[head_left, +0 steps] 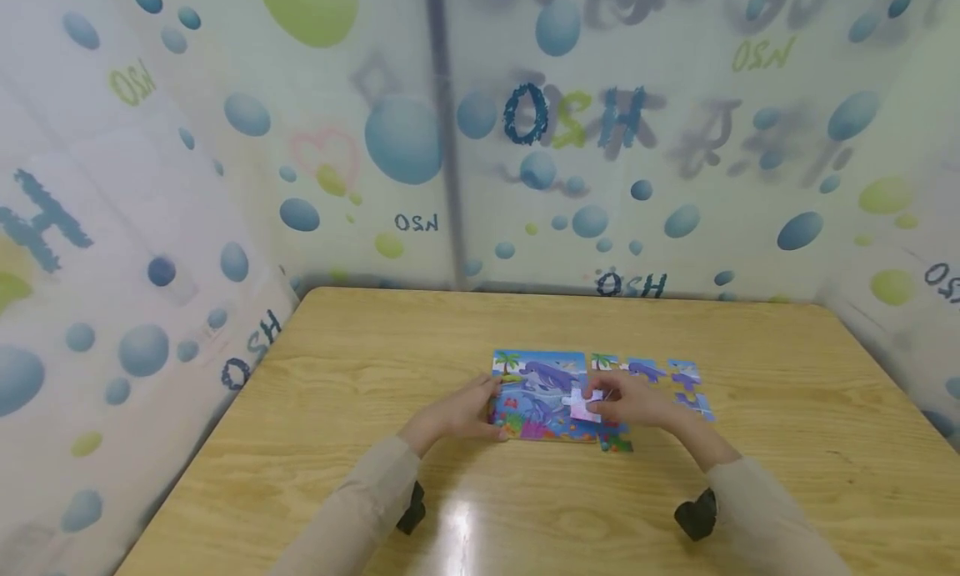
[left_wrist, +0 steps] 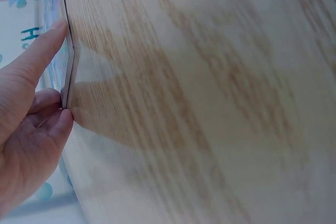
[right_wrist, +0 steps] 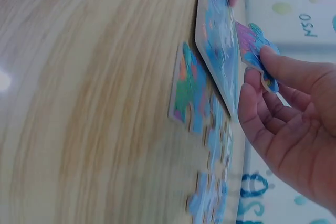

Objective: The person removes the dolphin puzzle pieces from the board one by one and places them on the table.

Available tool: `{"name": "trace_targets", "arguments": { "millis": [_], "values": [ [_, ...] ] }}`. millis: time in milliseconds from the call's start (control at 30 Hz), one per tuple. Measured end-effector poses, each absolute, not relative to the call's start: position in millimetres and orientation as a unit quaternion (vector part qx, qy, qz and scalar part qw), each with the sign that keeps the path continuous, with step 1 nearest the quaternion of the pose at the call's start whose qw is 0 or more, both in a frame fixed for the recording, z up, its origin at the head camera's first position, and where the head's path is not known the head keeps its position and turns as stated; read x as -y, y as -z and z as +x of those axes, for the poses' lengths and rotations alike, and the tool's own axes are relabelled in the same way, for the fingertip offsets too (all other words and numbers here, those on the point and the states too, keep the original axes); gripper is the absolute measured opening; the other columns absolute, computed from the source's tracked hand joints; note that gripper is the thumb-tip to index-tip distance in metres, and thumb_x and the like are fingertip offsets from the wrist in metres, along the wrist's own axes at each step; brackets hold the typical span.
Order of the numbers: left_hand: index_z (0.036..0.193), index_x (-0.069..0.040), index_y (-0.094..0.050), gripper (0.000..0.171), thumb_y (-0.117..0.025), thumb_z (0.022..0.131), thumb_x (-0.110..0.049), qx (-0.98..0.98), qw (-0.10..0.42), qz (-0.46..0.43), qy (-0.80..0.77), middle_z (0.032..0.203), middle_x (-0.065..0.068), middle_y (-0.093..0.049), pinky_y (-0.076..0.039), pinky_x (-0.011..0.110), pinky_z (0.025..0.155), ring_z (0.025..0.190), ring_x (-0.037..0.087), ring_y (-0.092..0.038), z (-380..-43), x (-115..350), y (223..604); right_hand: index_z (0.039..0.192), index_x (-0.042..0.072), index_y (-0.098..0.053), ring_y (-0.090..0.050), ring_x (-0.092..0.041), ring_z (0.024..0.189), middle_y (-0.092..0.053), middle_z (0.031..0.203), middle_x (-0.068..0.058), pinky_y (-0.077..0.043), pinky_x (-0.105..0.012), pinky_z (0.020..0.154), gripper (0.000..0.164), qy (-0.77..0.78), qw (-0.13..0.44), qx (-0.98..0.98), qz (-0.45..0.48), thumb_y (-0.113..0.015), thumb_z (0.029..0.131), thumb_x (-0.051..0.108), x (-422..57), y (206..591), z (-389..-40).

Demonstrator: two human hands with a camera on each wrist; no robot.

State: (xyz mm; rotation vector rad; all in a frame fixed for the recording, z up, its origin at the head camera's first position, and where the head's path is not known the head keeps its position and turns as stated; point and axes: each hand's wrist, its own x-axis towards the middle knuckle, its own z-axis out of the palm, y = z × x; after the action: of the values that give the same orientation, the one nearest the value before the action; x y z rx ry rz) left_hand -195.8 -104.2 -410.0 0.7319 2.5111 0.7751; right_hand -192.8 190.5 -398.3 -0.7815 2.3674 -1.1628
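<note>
A dolphin picture puzzle board (head_left: 534, 422) lies flat on the table in the head view. My left hand (head_left: 459, 409) holds its left side, with the thumb at the near edge; the left wrist view shows curled fingers (left_wrist: 59, 124) against the board's corner. Over the board's right part, my right hand (head_left: 636, 399) pinches a jigsaw piece (head_left: 582, 406) between thumb and fingers. Seen from the right wrist, that piece (right_wrist: 251, 45) is tilted, pink and blue, and raised off the board. Several joined jigsaw pieces (head_left: 686, 379) lie to the right, partly hidden by my right hand.
The wooden table (head_left: 375, 351) carries the board and pieces. A wall sheet (head_left: 480, 192) printed with blue and green bubbles stands behind the table and along its sides. Dark wrist devices (head_left: 697, 516) sit under both sleeves. A green-and-pink piece (right_wrist: 188, 90) lies beside the board's near right corner.
</note>
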Motion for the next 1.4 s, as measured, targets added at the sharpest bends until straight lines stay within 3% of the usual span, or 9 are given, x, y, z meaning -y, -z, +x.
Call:
{"name": "trace_targets", "arguments": {
  "millis": [233, 467, 767, 933, 1133, 1400],
  "values": [
    [0.140, 0.007, -0.024, 0.085, -0.070, 0.079, -0.031, -0.901, 0.201, 0.268, -0.277, 0.138, 0.018, -0.035, -0.030, 0.041, 0.111, 0.128, 0.030, -0.037, -196.2, 105.8, 411.3, 0.099, -0.002, -0.056, -0.048, -0.010, 0.062, -0.053, 0.075, -0.003, -0.045, -0.028, 0.053, 0.023, 0.410, 0.211, -0.861, -0.216, -0.057, 0.090, 0.019, -222.9, 391.9, -185.9],
    [0.141, 0.006, -0.024, 0.087, -0.071, 0.078, -0.032, -0.902, 0.198, 0.266, -0.275, 0.139, 0.018, -0.034, -0.030, 0.041, 0.111, 0.129, 0.030, -0.036, -195.6, 107.5, 414.3, 0.102, -0.002, -0.060, -0.049, -0.004, 0.067, -0.060, 0.083, -0.004, -0.045, -0.022, 0.059, 0.029, 0.384, 0.210, -0.876, -0.204, -0.062, 0.087, 0.022, -252.5, 397.3, -179.6],
    [0.141, 0.007, -0.022, 0.087, -0.071, 0.079, -0.031, -0.900, 0.201, 0.266, -0.281, 0.140, 0.019, -0.033, -0.029, 0.043, 0.111, 0.130, 0.032, -0.034, -194.7, 109.6, 415.6, 0.098, -0.008, -0.056, -0.039, 0.000, 0.053, -0.047, 0.061, 0.007, -0.037, -0.017, 0.048, 0.031, 0.402, 0.251, -0.854, -0.215, -0.066, 0.083, 0.017, -270.1, 402.8, -172.3],
    [0.141, 0.007, -0.022, 0.086, -0.070, 0.079, -0.030, -0.898, 0.201, 0.266, -0.286, 0.140, 0.020, -0.032, -0.029, 0.043, 0.111, 0.130, 0.032, -0.034, -195.4, 110.4, 415.2, 0.097, -0.008, -0.049, -0.044, -0.004, 0.052, -0.051, 0.060, 0.004, -0.042, -0.019, 0.048, 0.036, 0.424, 0.278, -0.846, -0.165, -0.070, 0.079, 0.016, -269.3, 402.5, -172.2],
    [0.139, 0.007, -0.027, 0.083, -0.070, 0.079, -0.031, -0.901, 0.198, 0.268, -0.277, 0.141, 0.019, -0.032, -0.029, 0.042, 0.111, 0.130, 0.031, -0.034, -196.2, 109.5, 415.2, 0.090, -0.003, -0.049, -0.047, -0.009, 0.051, -0.049, 0.062, 0.000, -0.044, -0.022, 0.048, 0.038, 0.363, 0.253, -0.893, -0.086, -0.076, 0.073, 0.017, -265.8, 398.9, -168.1],
    [0.142, 0.005, -0.022, 0.087, -0.069, 0.080, -0.033, -0.901, 0.201, 0.270, -0.274, 0.143, 0.018, -0.030, -0.028, 0.042, 0.112, 0.131, 0.030, -0.033, -196.6, 105.1, 415.2, 0.085, 0.000, -0.045, -0.055, -0.014, 0.057, -0.052, 0.071, -0.006, -0.050, -0.026, 0.052, 0.042, 0.278, 0.236, -0.931, -0.017, -0.079, 0.070, 0.019, -261.9, 392.0, -163.8]
  ]
}}
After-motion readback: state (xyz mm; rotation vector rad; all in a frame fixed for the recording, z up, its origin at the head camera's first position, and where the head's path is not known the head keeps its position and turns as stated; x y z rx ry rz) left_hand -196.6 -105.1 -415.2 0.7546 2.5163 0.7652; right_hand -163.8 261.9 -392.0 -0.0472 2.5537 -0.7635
